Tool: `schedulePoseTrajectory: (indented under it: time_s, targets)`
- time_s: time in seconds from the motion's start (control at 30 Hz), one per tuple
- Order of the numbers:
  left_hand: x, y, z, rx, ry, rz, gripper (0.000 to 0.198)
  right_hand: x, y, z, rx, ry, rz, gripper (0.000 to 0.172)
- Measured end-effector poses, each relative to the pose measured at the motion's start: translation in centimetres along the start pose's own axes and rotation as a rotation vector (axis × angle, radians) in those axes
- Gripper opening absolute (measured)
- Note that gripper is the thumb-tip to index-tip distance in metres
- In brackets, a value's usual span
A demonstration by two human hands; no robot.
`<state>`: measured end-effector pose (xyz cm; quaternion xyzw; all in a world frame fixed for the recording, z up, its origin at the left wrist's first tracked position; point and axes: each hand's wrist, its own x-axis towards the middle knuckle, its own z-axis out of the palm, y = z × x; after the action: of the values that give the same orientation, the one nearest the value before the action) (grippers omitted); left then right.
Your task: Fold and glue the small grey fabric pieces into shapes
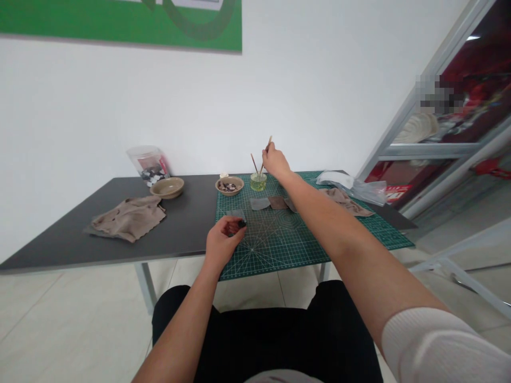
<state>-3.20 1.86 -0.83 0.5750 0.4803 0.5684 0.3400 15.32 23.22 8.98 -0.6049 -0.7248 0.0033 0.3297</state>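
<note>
My right hand (276, 161) reaches far forward and pinches a thin wooden stick (270, 140), perhaps a brush handle. The stick's lower end goes down into a small greenish glass jar (258, 182); its tip cannot be made out. A second thin stick (254, 164) leans in the same jar. Nearer to me, my left hand (223, 239) is closed on a small dark piece (241, 223) above the green cutting mat (271, 250). Beyond the fingers lies a small clear sheet (236, 214). Flat grey and brown patches (278, 202) lie in a row below the jar.
A bowl of dark and pale chips (229, 186) stands left of the jar. Further left are another bowl (167, 187), a tipped clear container (148, 165) and brown cloth (128, 217). At right lie more cloth (345, 201) and a plastic bag (365, 190). The wall backs the table.
</note>
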Motion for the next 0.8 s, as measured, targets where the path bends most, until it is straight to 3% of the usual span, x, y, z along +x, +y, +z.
schedulePoseTrajectory:
  time_s: [0.17, 0.33, 0.47, 0.53, 0.6, 0.7, 0.8]
  targets:
    - [0.0, 0.1, 0.0, 0.025, -0.013, -0.006, 0.024, 0.4, 0.0, 1.6, -0.006, -0.154, 0.061, 0.033]
    - [0.1, 0.2, 0.0, 0.054, -0.020, -0.013, 0.024, -0.2, 1.1, 2.4, 0.111, -0.134, 0.180, 0.030]
    - [0.2, 0.1, -0.1, 0.104, 0.021, -0.007, 0.025, -1.5, 1.6, 1.2, 0.195, -0.109, 0.288, 0.029]
    - [0.3, 0.0, -0.1, 0.113, 0.061, -0.006, 0.027, -3.1, 1.1, 0.0, 0.214, -0.063, 0.383, 0.032]
    - [0.4, -0.2, 0.0, 0.124, 0.081, -0.016, 0.028, -5.6, 0.0, -1.5, 0.258, -0.073, 0.356, 0.033]
    - [0.6, -0.3, 0.0, 0.173, 0.080, -0.021, 0.030, -10.1, -2.3, -3.3, 0.341, -0.332, 0.157, 0.042]
    - [0.7, -0.2, 0.1, 0.230, 0.069, -0.005, 0.028, -13.7, -4.3, -3.9, 0.394, -0.501, 0.085, 0.056]
